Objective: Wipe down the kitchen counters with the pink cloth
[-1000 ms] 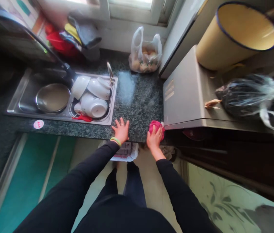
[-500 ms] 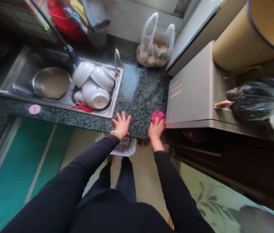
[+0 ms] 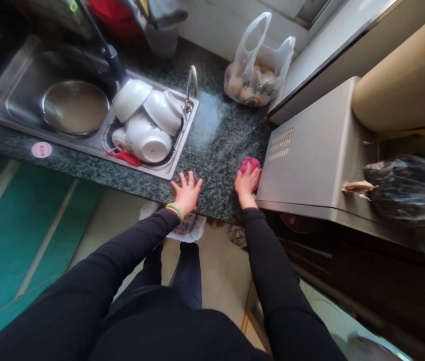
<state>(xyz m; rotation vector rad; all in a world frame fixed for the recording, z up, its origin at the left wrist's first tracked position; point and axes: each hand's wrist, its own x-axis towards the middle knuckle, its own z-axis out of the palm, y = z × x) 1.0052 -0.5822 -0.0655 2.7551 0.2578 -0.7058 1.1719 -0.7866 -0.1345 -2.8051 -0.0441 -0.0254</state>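
Steel sink (image 3: 84,143), left, white bowls (image 3: 146,140) in its right section; plastic bag (image 3: 252,93) of round items, rear; grey metal box (image 3: 306,160), right, blocking that side; pink cloth (image 3: 250,162) beneath fingers of right hand (image 3: 247,183), just beside box, grip unclear; left hand (image 3: 187,195), fingers spread apart, on counter (image 3: 214,183)

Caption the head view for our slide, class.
The right hand lies over a pink cloth beside a grey appliance; the left hand rests spread on the dark countertop near white bowls.
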